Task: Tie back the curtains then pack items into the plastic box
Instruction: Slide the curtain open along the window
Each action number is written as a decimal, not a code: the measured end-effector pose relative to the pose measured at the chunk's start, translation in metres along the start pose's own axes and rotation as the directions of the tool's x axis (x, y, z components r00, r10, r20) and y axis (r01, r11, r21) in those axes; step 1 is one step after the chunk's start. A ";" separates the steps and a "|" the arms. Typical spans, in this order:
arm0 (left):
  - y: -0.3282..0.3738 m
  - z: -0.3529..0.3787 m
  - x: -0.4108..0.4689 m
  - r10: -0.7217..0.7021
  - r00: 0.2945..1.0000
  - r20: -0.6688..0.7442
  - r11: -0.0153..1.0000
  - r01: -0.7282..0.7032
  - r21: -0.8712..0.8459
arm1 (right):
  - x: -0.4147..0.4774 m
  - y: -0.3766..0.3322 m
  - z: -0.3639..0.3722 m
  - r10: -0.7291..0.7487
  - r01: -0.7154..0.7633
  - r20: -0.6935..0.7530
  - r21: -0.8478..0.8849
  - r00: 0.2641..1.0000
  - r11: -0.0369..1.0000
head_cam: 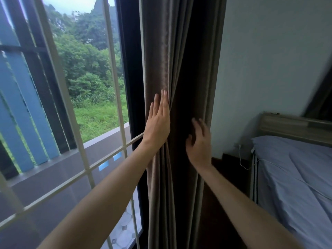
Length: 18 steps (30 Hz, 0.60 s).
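Observation:
A brown curtain (179, 56) hangs gathered in folds between the window and the wall corner. My left hand (158, 121) lies flat against its left folds with straight fingers, pressing the cloth. My right hand (198, 142) is at the curtain's right edge, blurred, fingers loosely bent toward the folds; I cannot tell whether they pinch the cloth. No tie-back and no plastic box are in view.
A window with a white metal grille (115, 72) fills the left, with a dark frame (129, 78) beside the curtain. A bed with a blue sheet (296, 177) and wooden headboard (291, 124) stands at the right. A white cable (241, 159) hangs near the wall.

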<state>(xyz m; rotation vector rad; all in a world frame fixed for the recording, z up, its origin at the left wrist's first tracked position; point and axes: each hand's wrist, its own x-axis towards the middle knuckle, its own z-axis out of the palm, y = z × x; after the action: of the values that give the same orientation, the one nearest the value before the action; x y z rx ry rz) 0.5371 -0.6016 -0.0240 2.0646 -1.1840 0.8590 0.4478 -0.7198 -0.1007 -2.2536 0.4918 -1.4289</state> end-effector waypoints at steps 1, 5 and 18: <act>0.000 0.000 0.000 -0.007 1.000 0.007 1.000 0.007 -0.006 | 0.019 -0.002 -0.004 0.003 -0.002 -0.039 0.013 0.999 1.000; 0.003 0.003 0.002 -0.015 1.000 0.004 1.000 0.016 -0.023 | 0.070 -0.007 -0.009 0.038 -0.037 -0.041 0.038 0.998 0.999; 0.004 0.001 0.003 -0.025 0.999 0.033 0.998 0.027 -0.049 | -0.024 0.010 0.016 0.026 -0.045 0.241 0.076 0.970 0.996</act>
<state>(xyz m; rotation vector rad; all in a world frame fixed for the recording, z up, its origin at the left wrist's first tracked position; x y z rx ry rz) 0.5353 -0.6054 -0.0216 2.0573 -1.1813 0.7792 0.4520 -0.7137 -0.1301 -2.3001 0.3865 -1.1175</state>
